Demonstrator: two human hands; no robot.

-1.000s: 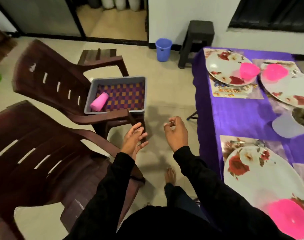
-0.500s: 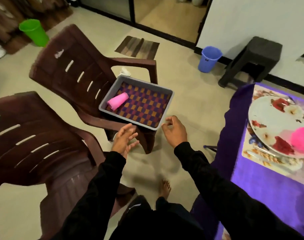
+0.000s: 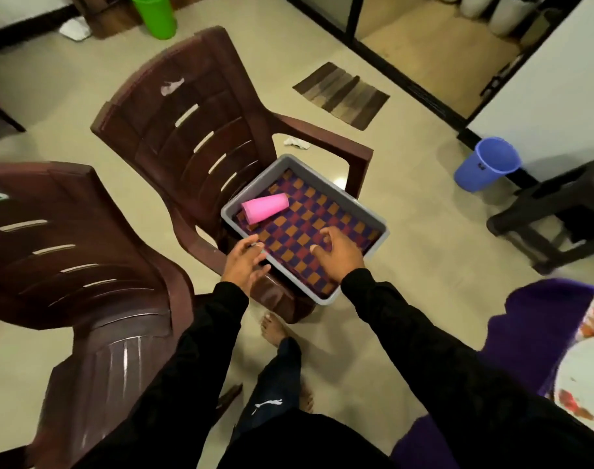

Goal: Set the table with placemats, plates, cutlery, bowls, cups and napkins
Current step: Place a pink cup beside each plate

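- Pink cup (image 3: 264,206) lies on its side in the far left corner of the grey tray (image 3: 373,216), on the checkered cloth (image 3: 309,238).
- Tray rests on the brown chair (image 3: 194,137) seat.
- We see the left hand (image 3: 243,264) at the tray's near left rim, fingers spread, holding nothing.
- Right hand (image 3: 337,253) hovers over the cloth, fingers loosely curled, empty.

Pink cup (image 3: 264,207) in grey tray (image 3: 373,214)

cup (image 3: 265,207) in tray (image 3: 378,222) | tray on chair (image 3: 200,130) | stool (image 3: 556,218) right
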